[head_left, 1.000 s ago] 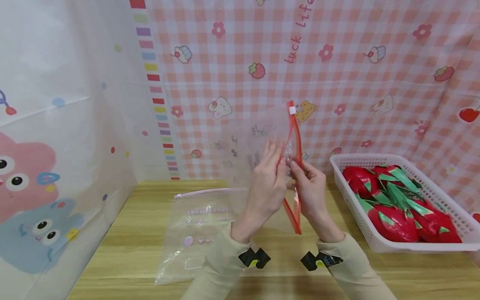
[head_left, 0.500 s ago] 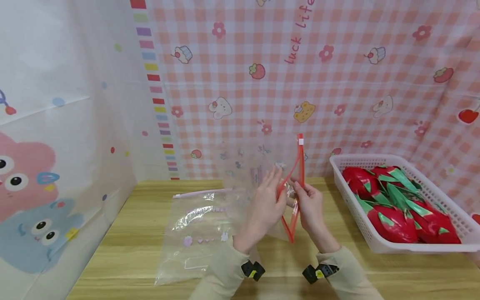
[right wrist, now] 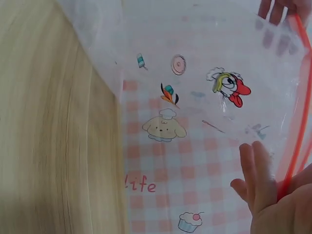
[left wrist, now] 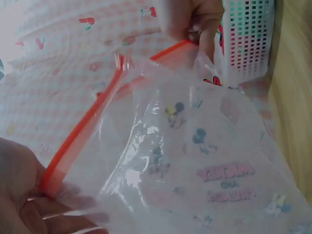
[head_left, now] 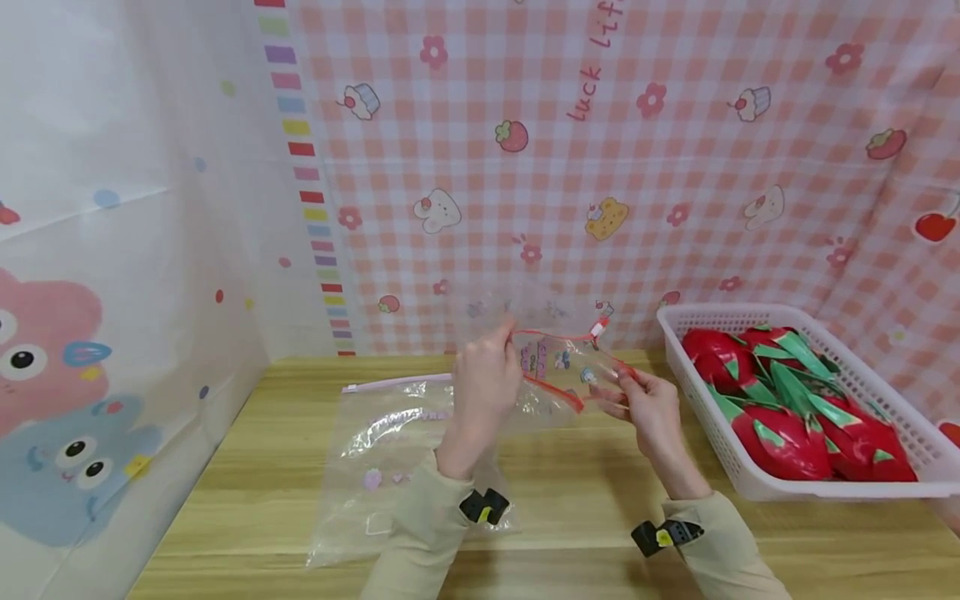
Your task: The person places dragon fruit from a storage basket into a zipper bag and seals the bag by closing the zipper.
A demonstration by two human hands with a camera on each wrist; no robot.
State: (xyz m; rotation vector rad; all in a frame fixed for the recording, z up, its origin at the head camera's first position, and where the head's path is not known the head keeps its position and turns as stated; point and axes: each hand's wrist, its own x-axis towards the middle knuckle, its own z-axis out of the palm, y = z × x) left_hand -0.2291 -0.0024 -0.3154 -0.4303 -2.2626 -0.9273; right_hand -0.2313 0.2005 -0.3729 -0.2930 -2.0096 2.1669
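Observation:
Between my hands stretches a clear zip bag (left wrist: 195,146) with a red zip edge (head_left: 555,393) and cartoon prints, its mouth spread apart. My left hand (head_left: 487,379) grips one side of the red edge; in the left wrist view its thumb and fingers (left wrist: 22,204) pinch the rim. On the other side, my right hand (head_left: 652,412) pinches the opposite rim, as the right wrist view shows with the hand (right wrist: 280,200) at the red strip. A white slider (head_left: 597,329) sits at the far corner of the zip. Beneath lies a second clear bag (head_left: 352,500) with a lilac zip, flat on the table.
At the right stands a white perforated basket (head_left: 712,425) holding several red fruit-shaped things with green leaves (head_left: 787,442). The wooden table (head_left: 225,500) runs up to a pink checked cloth (head_left: 465,167) behind and a printed white cloth (head_left: 150,275) at the left.
The red-zip bag has come down from upright to a lower tilt. My hands have moved apart, the right one toward the basket, and the bag's mouth has widened.

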